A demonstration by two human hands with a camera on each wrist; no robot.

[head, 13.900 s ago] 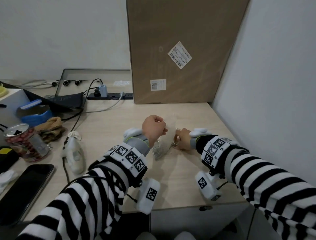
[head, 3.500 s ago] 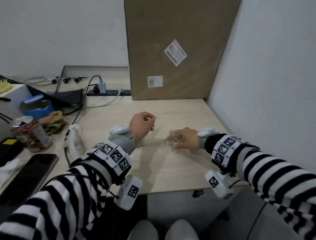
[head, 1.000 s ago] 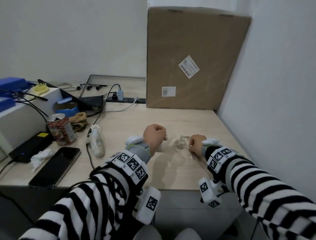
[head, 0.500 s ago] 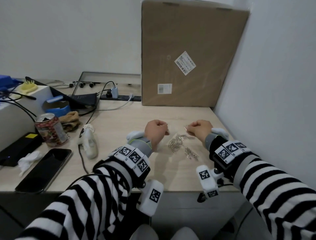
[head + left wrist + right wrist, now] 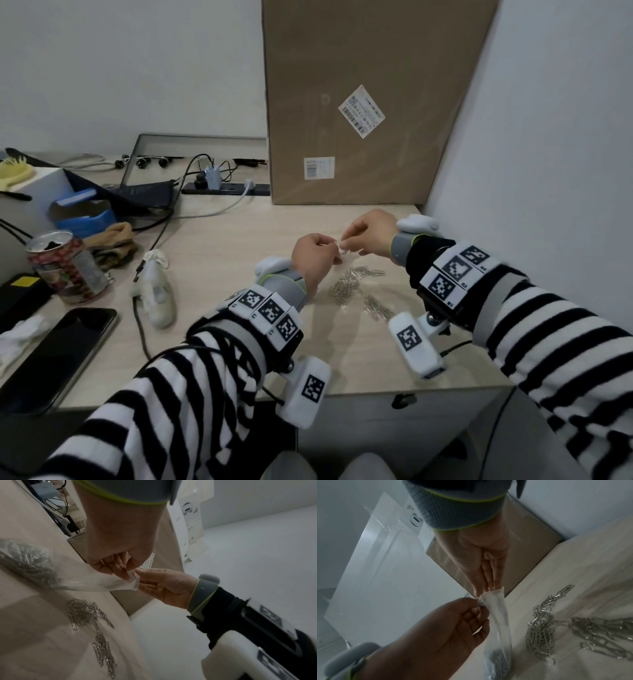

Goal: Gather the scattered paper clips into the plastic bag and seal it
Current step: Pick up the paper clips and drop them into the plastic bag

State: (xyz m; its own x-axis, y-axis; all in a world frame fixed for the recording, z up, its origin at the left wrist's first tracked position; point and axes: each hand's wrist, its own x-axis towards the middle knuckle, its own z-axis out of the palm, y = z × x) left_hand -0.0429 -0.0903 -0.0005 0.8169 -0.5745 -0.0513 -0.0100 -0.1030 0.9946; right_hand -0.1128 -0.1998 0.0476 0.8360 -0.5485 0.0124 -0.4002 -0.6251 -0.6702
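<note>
Both hands meet above the desk in the head view. My left hand (image 5: 325, 246) pinches one side of the clear plastic bag's (image 5: 342, 247) mouth, and my right hand (image 5: 349, 241) pinches the other side. In the left wrist view the plastic bag (image 5: 72, 577) trails down to the desk with paper clips (image 5: 25, 558) inside it. In the right wrist view my right hand's fingertips (image 5: 488, 584) hold the bag (image 5: 498, 626) by its top rim. Loose paper clips (image 5: 346, 289) lie in two heaps on the desk just below the hands; the nearer heap (image 5: 376, 308) lies close to my right wrist.
A large cardboard box (image 5: 359, 102) leans against the wall behind the hands, and a white wall (image 5: 548, 171) closes the right side. To the left lie a white cloth-like object (image 5: 156, 294), a can (image 5: 66, 267), a phone (image 5: 58, 353) and cables (image 5: 161, 229).
One second ago my right hand was down at the clip heap. It has since lifted and moved left to the bag's mouth. My left hand has kept hold of the bag.
</note>
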